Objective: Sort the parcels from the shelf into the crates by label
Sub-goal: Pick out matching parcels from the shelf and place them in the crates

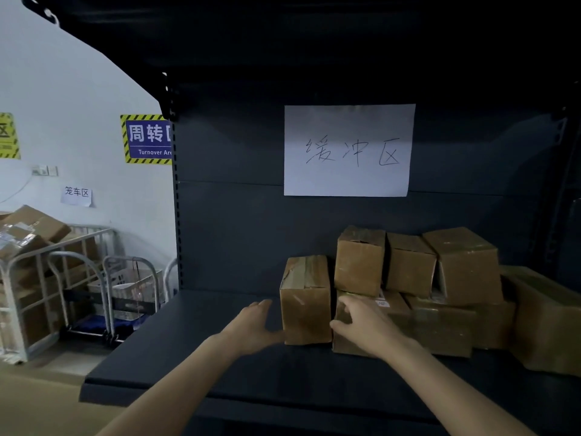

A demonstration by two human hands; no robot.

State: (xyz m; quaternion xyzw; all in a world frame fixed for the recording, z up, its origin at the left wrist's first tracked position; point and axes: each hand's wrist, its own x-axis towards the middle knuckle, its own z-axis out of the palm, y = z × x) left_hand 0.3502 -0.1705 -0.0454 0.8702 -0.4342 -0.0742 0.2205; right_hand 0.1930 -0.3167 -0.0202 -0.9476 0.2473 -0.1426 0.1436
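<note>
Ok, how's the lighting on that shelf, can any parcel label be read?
Head view: shelf dim, upper bay nearly black; parcels soft and grainy, so the white label is unreadable. Head view, left: wall brighter, edges bent by the wide lens; paper sign legible.

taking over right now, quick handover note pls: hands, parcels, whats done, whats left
Left hand: open, fingers straight against the left side of the front parcel.
Right hand: at that parcel's right edge, in front of a lower parcel; grip unclear.
Parcels: the front parcel stands upright on the shelf, not lifted; others are stacked to its right.
Done: nothing visibly sorted.
Left: lift it, read its label, crate it, then the others. No crate clearly in view.
</note>
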